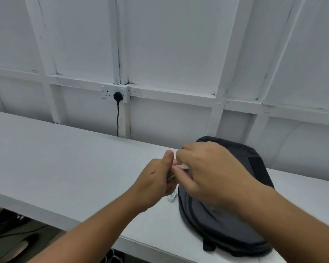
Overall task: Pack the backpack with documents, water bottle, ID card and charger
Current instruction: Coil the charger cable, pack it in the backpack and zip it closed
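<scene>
A dark grey backpack [222, 224] lies flat on the white table [65, 158], right of centre. Just left of the backpack, my left hand [156, 181] is closed around a white charger cable, and the white charger plug [172, 197] hangs below that fist, close to the table. My right hand [207, 171] is over the backpack's upper part and pinches the same white cable [182, 166] between its fingers, touching my left thumb. Most of the cable is hidden inside the two hands. No documents, bottle or ID card are in view.
A white panelled wall stands behind the table. On it is a double socket [115, 93] with a black plug [117, 95] whose cord drops behind the table. Dark items lie on the floor [11, 234] at the lower left, below the table's front edge.
</scene>
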The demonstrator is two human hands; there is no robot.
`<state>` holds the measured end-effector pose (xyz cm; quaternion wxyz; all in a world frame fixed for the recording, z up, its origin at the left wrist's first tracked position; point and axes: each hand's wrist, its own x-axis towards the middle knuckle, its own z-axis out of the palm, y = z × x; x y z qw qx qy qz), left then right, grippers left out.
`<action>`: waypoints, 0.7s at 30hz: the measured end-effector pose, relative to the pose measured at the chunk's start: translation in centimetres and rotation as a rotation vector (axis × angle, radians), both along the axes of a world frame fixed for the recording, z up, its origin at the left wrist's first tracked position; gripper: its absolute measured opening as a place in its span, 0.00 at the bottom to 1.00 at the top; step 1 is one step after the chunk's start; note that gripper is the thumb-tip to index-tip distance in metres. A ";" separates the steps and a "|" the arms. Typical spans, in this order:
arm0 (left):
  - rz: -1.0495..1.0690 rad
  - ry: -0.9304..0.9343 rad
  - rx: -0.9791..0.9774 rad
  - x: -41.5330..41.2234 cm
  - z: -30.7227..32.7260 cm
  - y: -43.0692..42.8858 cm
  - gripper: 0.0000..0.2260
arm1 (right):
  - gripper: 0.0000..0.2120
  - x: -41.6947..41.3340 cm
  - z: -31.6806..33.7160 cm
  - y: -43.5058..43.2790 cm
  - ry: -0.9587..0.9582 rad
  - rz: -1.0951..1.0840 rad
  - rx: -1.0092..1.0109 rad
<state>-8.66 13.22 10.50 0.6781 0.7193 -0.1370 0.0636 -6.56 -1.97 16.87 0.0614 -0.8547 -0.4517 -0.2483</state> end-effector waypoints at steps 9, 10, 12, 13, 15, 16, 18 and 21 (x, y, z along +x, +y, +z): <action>-0.019 0.251 -0.134 -0.8 0.5 -1.5 0.33 | 0.13 1.0 -7.4 0.5 0.375 0.156 0.827; -0.004 0.228 -0.129 -1.0 0.6 -1.8 0.34 | 0.14 1.1 -7.4 0.6 0.354 0.160 0.865; 0.083 0.161 -0.107 -1.4 0.9 -2.4 0.36 | 0.14 1.3 -7.0 0.7 0.299 0.174 0.893; 0.142 0.118 -0.104 -1.4 0.8 -2.6 0.35 | 0.13 1.4 -6.9 0.7 0.281 0.193 0.891; 0.264 -0.004 -0.101 -1.4 0.5 -3.3 0.33 | 0.13 1.5 -6.7 0.6 0.285 0.243 0.891; 0.329 -0.084 -0.082 -1.4 0.1 -3.6 0.32 | 0.14 1.7 -6.7 0.6 0.285 0.260 0.899; 0.431 -0.256 -0.016 -1.2 -0.9 -4.0 0.29 | 0.15 2.0 -6.6 0.5 0.241 0.257 0.928; 0.463 -0.469 0.146 -1.0 -2.2 -3.7 0.19 | 0.15 2.0 -6.5 0.2 0.203 0.260 0.968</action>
